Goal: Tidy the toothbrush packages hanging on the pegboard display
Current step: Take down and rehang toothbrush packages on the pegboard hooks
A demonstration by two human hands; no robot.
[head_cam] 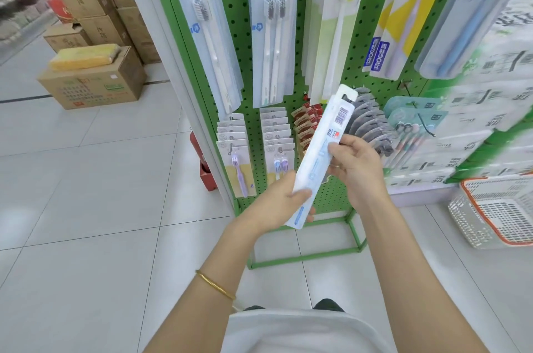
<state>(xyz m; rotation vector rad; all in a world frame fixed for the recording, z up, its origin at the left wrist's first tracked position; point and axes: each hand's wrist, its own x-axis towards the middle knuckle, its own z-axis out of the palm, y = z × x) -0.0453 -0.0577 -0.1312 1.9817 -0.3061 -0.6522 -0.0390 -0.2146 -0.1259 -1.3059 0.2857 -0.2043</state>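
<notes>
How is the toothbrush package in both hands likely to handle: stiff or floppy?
The toothbrush package probably stays stiff: it spans straight between left hand and right hand. Likely light: a pinch holds it. Its plastic may slip.

Glossy plastic toothbrush package (pixel 320 156), perforated metal pegboard (pixel 239 35)

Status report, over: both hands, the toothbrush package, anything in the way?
Left hand grips toothbrush package low end. Right hand pinches its middle. Package off pegboard, tilted, barcode visible. Nothing seen in the way.
</notes>
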